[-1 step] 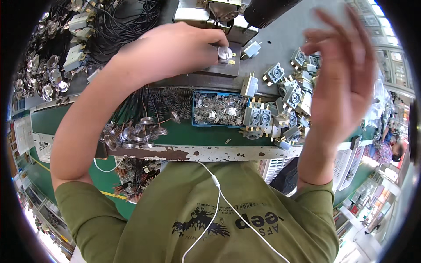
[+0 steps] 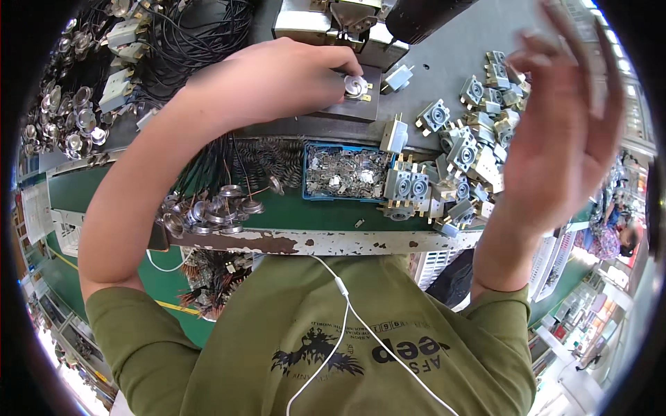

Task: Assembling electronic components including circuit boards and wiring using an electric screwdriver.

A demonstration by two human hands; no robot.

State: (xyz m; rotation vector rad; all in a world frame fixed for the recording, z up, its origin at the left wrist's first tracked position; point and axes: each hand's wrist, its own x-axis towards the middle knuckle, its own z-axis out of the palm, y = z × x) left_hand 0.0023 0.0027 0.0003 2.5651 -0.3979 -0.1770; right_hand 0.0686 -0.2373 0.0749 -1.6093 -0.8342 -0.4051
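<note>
My left hand (image 2: 291,78) reaches over the bench with its fingers curled down. Its fingertips pinch a small round silver cap (image 2: 356,86) at the edge of a dark metal block (image 2: 361,109). Brass-coloured terminals stick out beside the cap; the palm hides the rest of the part. Right of the block lies a grey switch-like box (image 2: 397,79) with prongs. Blurred by motion, my right hand (image 2: 558,135) is raised at the right with its fingers apart. Nothing shows in it. It hovers over the right side of a pile of grey boxes with round hubs (image 2: 463,152).
A blue tray (image 2: 306,182) of small metal clips sits near the front edge. Left of it are dark springs (image 2: 267,163) and wired silver discs (image 2: 215,211). Black cables (image 2: 201,35) bundle at far left. A machine (image 2: 303,26) and black cylinder (image 2: 423,17) stand behind.
My right hand has moved right and slightly away from the pile, uncovering more grey boxes. My left hand stays at the block with the cap.
</note>
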